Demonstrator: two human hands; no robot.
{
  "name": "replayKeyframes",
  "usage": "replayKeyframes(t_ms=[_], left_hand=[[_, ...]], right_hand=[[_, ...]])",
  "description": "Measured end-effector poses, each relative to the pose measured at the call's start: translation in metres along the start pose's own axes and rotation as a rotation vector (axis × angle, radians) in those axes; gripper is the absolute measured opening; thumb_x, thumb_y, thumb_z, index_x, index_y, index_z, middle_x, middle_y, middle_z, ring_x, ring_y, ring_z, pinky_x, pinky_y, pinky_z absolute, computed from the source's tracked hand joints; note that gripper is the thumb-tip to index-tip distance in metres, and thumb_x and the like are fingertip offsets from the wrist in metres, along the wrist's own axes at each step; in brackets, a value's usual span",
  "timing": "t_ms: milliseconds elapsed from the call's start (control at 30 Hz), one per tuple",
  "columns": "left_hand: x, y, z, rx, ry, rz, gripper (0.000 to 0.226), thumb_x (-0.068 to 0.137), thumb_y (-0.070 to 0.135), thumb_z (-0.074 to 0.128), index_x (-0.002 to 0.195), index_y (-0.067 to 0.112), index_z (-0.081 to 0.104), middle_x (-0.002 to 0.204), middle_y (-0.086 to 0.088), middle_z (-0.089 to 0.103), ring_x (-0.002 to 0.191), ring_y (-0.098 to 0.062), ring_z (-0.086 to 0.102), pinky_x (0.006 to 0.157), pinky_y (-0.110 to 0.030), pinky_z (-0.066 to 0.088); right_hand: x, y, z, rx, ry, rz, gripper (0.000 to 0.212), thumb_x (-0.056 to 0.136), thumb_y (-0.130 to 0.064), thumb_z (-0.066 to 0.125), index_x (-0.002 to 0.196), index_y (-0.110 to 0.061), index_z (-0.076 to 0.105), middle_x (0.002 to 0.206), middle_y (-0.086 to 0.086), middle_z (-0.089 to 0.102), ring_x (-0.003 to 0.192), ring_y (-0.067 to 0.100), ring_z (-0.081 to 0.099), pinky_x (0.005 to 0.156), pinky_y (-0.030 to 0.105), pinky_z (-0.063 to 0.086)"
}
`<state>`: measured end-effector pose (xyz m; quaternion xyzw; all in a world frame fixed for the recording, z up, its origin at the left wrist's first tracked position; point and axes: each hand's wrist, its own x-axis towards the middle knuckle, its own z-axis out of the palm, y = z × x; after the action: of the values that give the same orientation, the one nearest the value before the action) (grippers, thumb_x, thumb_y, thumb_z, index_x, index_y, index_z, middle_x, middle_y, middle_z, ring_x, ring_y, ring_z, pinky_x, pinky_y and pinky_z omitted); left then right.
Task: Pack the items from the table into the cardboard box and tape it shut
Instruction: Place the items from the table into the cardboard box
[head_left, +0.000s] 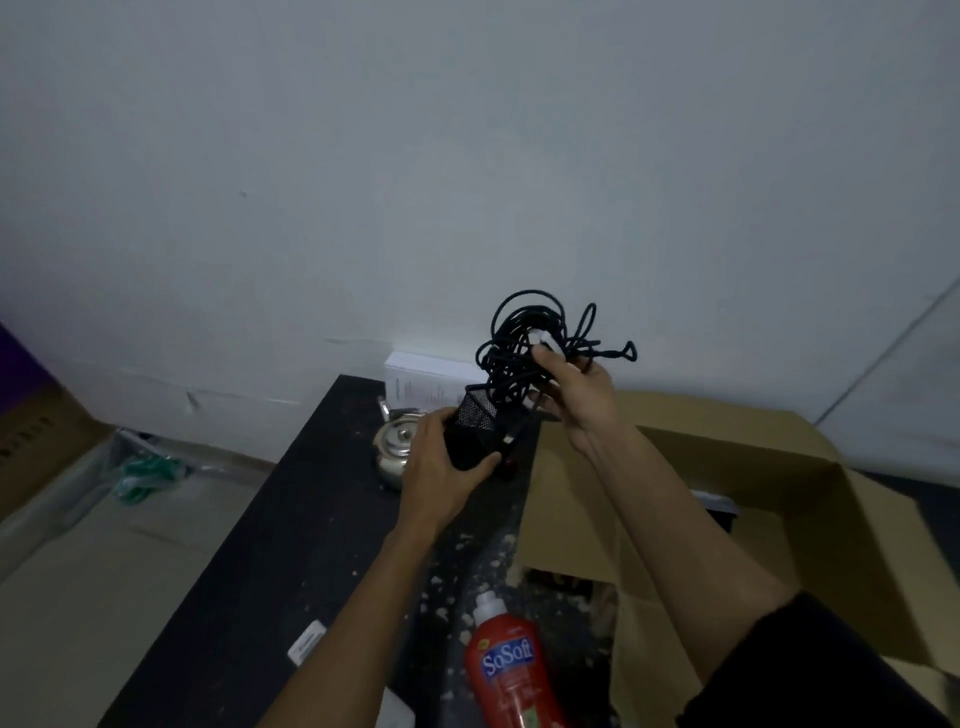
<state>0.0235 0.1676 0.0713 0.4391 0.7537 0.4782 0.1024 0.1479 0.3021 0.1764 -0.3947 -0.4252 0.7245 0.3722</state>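
Note:
My left hand (441, 467) grips a black mesh-topped microphone (470, 434) above the dark table (270, 561). Just to its right and higher, my right hand (576, 395) holds a tangled bundle of black cable (524, 338) that runs down to the microphone. The open cardboard box (753, 467) stands at the right, its flaps spread; my right forearm crosses over it. A red SoSoft bottle (506, 670) lies on the table near the front edge. A shiny metal kettle (395, 452) sits behind my left hand, partly hidden. A white carton (426, 382) stands against the wall.
A white wall fills the upper view. At the left, on the floor, lie flat cardboard (31, 431) and a clear plastic bag with something green (145, 473). A small white label or card (306, 642) lies on the table's left front. White crumbs speckle the tabletop.

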Motion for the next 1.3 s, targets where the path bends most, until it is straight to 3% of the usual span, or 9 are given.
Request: replayKeyframes(t_ms=[167,300,467,567,633,767,1033,1167,1300], left_hand=[[0.0,0.039,0.034,-0.078,-0.034,0.056,0.074,0.068,0.056,0.077,0.127,0.031,0.041,0.12,0.015,0.047,0.108,-0.001,0.048,0.087,-0.019,0.045],[0.0,0.063,0.058,-0.098,-0.075,0.076,0.072,0.068,0.056,0.077,0.125,0.031,0.042,0.118,0.016,0.049,0.106,-0.001,0.051,0.082,-0.014,0.045],[-0.002,0.085,0.088,-0.105,-0.141,0.111,0.072,0.067,0.056,0.077,0.125,0.032,0.041,0.118,0.017,0.048,0.108,0.001,0.05,0.083,-0.009,0.043],[0.0,0.095,0.106,-0.114,-0.187,0.133,0.075,0.069,0.058,0.074,0.13,0.032,0.039,0.123,0.014,0.048,0.111,-0.002,0.05,0.09,-0.022,0.049],[0.003,0.104,0.117,-0.11,-0.22,0.175,0.08,0.072,0.057,0.072,0.138,0.029,0.037,0.125,0.011,0.044,0.113,-0.005,0.049,0.092,-0.024,0.047],[0.004,0.124,0.137,-0.115,-0.277,0.221,0.078,0.073,0.056,0.073,0.137,0.027,0.04,0.123,0.009,0.044,0.109,-0.005,0.049,0.087,-0.021,0.047],[-0.024,0.147,0.186,-0.14,-0.377,0.203,0.075,0.075,0.053,0.075,0.131,0.019,0.042,0.121,0.002,0.046,0.111,-0.014,0.05,0.087,-0.031,0.05],[-0.04,0.147,0.209,-0.085,-0.47,0.179,0.077,0.075,0.056,0.074,0.133,0.017,0.04,0.124,0.003,0.043,0.112,-0.013,0.049,0.089,-0.033,0.05],[-0.047,0.153,0.231,-0.026,-0.591,0.116,0.075,0.075,0.058,0.073,0.13,0.019,0.039,0.126,0.003,0.043,0.114,-0.014,0.048,0.09,-0.03,0.047]], right_hand=[[-0.012,-0.01,-0.049,-0.247,0.047,-0.139,0.025,0.084,-0.013,0.078,0.106,-0.003,0.073,0.1,0.011,0.076,0.082,0.013,0.075,0.068,0.026,0.061],[-0.017,-0.017,-0.087,-0.555,0.02,-0.181,0.035,0.084,-0.02,0.078,0.116,-0.007,0.072,0.114,0.007,0.073,0.106,0.019,0.068,0.097,0.037,0.054],[-0.022,-0.037,-0.128,-0.886,-0.019,-0.216,0.032,0.083,-0.033,0.077,0.11,-0.015,0.074,0.109,0.0,0.073,0.104,0.015,0.066,0.088,0.028,0.052],[-0.027,-0.056,-0.151,-0.806,-0.066,-0.172,0.029,0.081,-0.047,0.076,0.1,-0.025,0.075,0.096,-0.007,0.074,0.09,0.009,0.067,0.07,0.016,0.051],[-0.028,-0.064,-0.163,-0.594,0.063,-0.238,0.038,0.08,-0.046,0.077,0.11,-0.023,0.068,0.095,0.0,0.069,0.082,0.011,0.064,0.061,0.014,0.048],[-0.029,-0.072,-0.183,-0.631,0.144,-0.468,0.034,0.084,-0.033,0.078,0.115,-0.022,0.07,0.091,0.001,0.068,0.08,0.014,0.065,0.066,0.023,0.052],[-0.028,-0.072,-0.235,-1.038,0.153,-0.35,0.03,0.082,-0.038,0.077,0.107,-0.022,0.074,0.101,-0.002,0.073,0.093,0.016,0.067,0.081,0.034,0.056],[-0.035,-0.069,-0.268,-0.98,0.049,-0.243,0.029,0.088,-0.037,0.072,0.109,-0.017,0.075,0.106,0.0,0.073,0.101,0.015,0.067,0.093,0.04,0.054],[-0.046,-0.076,-0.305,-0.838,0.061,-0.154,0.043,0.091,-0.05,0.063,0.117,-0.016,0.067,0.118,-0.002,0.066,0.111,0.013,0.06,0.093,0.029,0.047]])
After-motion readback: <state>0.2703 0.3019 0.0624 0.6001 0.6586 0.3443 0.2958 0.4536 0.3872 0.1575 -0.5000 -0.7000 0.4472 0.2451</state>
